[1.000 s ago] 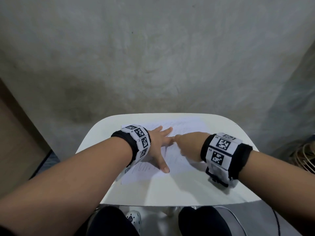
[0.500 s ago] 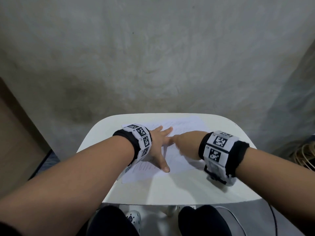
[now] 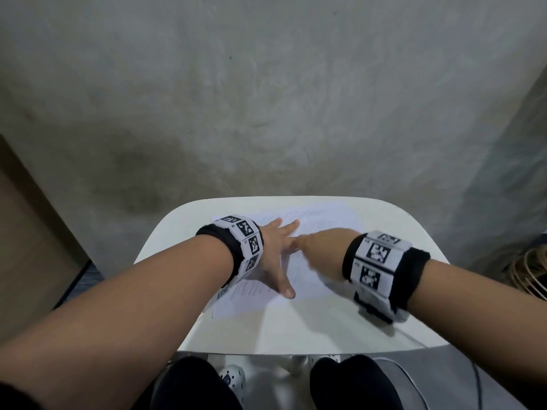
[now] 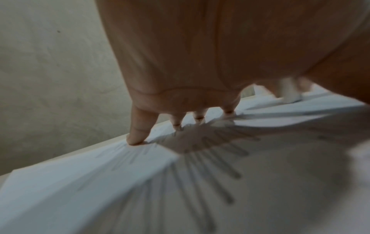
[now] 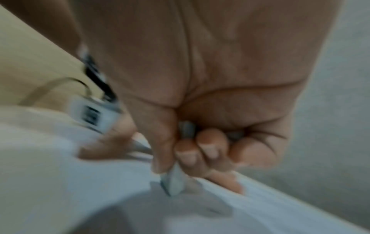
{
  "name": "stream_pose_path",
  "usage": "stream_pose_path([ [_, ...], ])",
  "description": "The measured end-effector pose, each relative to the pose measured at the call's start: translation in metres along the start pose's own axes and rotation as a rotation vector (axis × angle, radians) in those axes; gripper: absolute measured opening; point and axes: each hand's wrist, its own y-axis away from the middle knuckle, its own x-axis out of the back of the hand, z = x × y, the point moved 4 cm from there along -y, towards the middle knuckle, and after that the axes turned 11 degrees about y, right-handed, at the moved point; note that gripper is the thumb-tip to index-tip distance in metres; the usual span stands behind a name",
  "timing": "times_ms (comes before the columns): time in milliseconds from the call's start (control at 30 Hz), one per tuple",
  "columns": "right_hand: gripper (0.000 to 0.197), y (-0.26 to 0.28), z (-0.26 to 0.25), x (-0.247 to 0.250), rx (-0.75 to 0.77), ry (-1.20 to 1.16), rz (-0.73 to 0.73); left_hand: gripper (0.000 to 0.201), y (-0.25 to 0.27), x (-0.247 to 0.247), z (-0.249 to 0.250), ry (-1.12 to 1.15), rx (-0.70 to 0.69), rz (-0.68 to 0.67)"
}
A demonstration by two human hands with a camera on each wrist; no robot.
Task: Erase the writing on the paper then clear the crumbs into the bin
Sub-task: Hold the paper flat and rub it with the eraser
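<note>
A white sheet of paper [image 3: 322,220] with pencil lines lies on the small white table [image 3: 296,329]. My left hand [image 3: 278,253] presses flat on the paper with its fingers spread; in the left wrist view its fingertips [image 4: 138,139] touch the sheet [image 4: 80,182] among the pencil strokes. My right hand [image 3: 319,250] is curled just right of the left fingers. The right wrist view shows it pinching a pale grey eraser [image 5: 173,182] whose tip meets the paper [image 5: 260,197]. The view is blurred. No bin is in view.
A grey concrete wall [image 3: 266,99] stands close behind the table. A brown panel [image 3: 26,247] is at the left, and coiled wire [image 3: 532,273] lies on the floor at the right. My knees [image 3: 349,383] and a white shoe [image 3: 232,378] show under the table's near edge.
My right hand with the eraser has shifted slightly left and back across the paper, its wrist turning a little. The left hand has stayed pressed on the sheet.
</note>
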Motion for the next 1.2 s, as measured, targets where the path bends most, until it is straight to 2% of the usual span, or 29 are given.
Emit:
stream_pose_path([
  [33,0.061,-0.001,-0.006,-0.003,0.047,0.025,-0.014,0.125,0.001,0.000,0.001,0.010,0.004,0.006],
  [100,0.044,0.001,-0.013,-0.005,0.111,-0.043,0.003,0.124,0.002,0.001,0.001,-0.002,0.016,0.012],
  [267,0.014,-0.011,0.055,-0.014,-0.110,-0.312,0.077,0.124,0.000,0.000,-0.002,-0.032,0.017,0.007],
  [367,0.002,-0.007,0.064,-0.016,-0.124,-0.409,0.145,0.126,-0.002,0.000,-0.002,-0.024,0.012,0.001],
  [467,0.004,-0.006,0.054,-0.028,-0.101,-0.304,0.112,0.126,-0.003,0.000,-0.003,-0.011,0.020,-0.008],
  [633,0.010,-0.004,0.055,-0.035,-0.148,-0.089,0.110,0.128,-0.004,0.000,-0.004,-0.003,0.020,-0.015],
  [733,0.009,-0.007,0.042,-0.035,-0.060,-0.116,0.093,0.128,-0.003,0.000,-0.003,0.002,0.018,-0.011],
  [867,0.011,-0.011,0.052,-0.028,-0.161,-0.066,0.081,0.126,-0.001,0.001,-0.002,-0.010,0.019,-0.017],
  [967,0.019,-0.016,0.032,-0.026,-0.054,-0.071,0.086,0.125,0.001,0.001,0.000,-0.027,0.023,-0.012],
  [1100,0.023,-0.018,0.042,-0.020,-0.143,-0.083,0.098,0.123,0.003,0.002,0.002,-0.034,0.028,-0.016],
  [1200,0.019,-0.022,0.028,-0.021,-0.059,-0.082,0.087,0.123,0.003,0.003,0.002,-0.035,0.025,-0.020],
])
